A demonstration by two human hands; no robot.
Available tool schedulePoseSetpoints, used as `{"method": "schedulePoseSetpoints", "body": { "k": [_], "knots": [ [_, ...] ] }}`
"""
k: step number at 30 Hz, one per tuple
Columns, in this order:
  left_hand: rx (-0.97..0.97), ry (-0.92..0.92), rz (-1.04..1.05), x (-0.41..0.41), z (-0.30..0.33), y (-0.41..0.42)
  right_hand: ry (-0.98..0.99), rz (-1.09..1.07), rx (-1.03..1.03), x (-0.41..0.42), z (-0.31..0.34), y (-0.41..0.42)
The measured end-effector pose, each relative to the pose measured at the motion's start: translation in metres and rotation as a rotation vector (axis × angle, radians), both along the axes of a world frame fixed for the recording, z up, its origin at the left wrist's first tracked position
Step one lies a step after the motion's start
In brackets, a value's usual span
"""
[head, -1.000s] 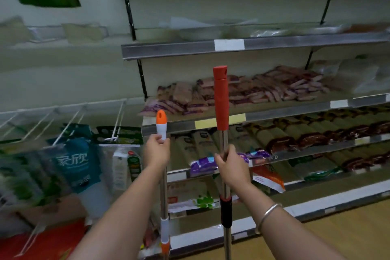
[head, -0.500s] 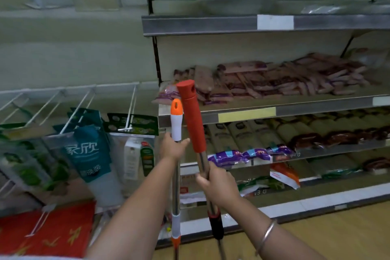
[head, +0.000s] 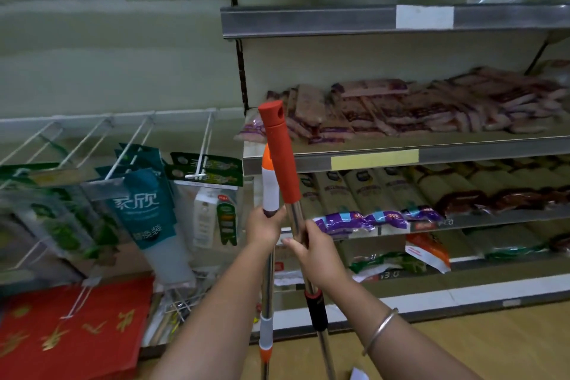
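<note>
I stand before shop shelves with a metal pole in each hand. My left hand (head: 266, 227) grips the pole with the white and orange handle (head: 270, 185), which stands upright. My right hand (head: 313, 251) grips the steel shaft of the pole with the long red handle (head: 280, 151), which leans left so its red top crosses in front of the white handle. A black sleeve (head: 315, 308) sits on that shaft below my right hand. A silver bangle (head: 378, 330) is on my right wrist.
Metal shelves (head: 401, 154) at right hold packets of noodles and sausages. At left, white wire hooks (head: 132, 136) carry hanging teal and green packs (head: 143, 210). A red mat with gold lettering (head: 71, 330) lies low at the left. Wooden floor (head: 478, 339) shows at the lower right.
The red-handled pole has tilted left until its top overlaps the white-handled pole. My view has shifted left and nearer the shelves. Both hands keep their grips.
</note>
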State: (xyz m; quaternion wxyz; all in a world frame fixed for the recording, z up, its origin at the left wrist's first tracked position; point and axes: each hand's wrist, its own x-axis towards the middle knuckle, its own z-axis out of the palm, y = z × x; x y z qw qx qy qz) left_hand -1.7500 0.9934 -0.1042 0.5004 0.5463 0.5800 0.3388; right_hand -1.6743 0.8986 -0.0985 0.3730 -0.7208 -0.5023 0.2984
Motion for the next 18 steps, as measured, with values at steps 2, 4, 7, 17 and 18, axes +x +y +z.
{"method": "schedulePoseSetpoints", "body": {
  "k": [2, 4, 7, 17, 18],
  "knots": [
    [0.025, 0.008, 0.001, -0.008, -0.001, -0.006, -0.012, 0.004, 0.005, -0.004, 0.0, -0.005],
    [0.028, -0.008, 0.015, -0.017, -0.002, -0.015, -0.064, 0.011, -0.02, -0.008, 0.0, -0.012],
    [0.099, -0.036, 0.007, -0.032, 0.0, -0.032, -0.143, 0.008, -0.027, -0.015, 0.003, -0.024],
    [0.21, -0.136, 0.114, -0.104, 0.045, -0.086, -0.239, 0.113, 0.027, -0.078, 0.031, -0.07],
    [0.248, -0.118, 0.112, -0.115, 0.054, -0.091, -0.234, 0.13, 0.052, -0.088, 0.039, -0.071]
  ]
}}
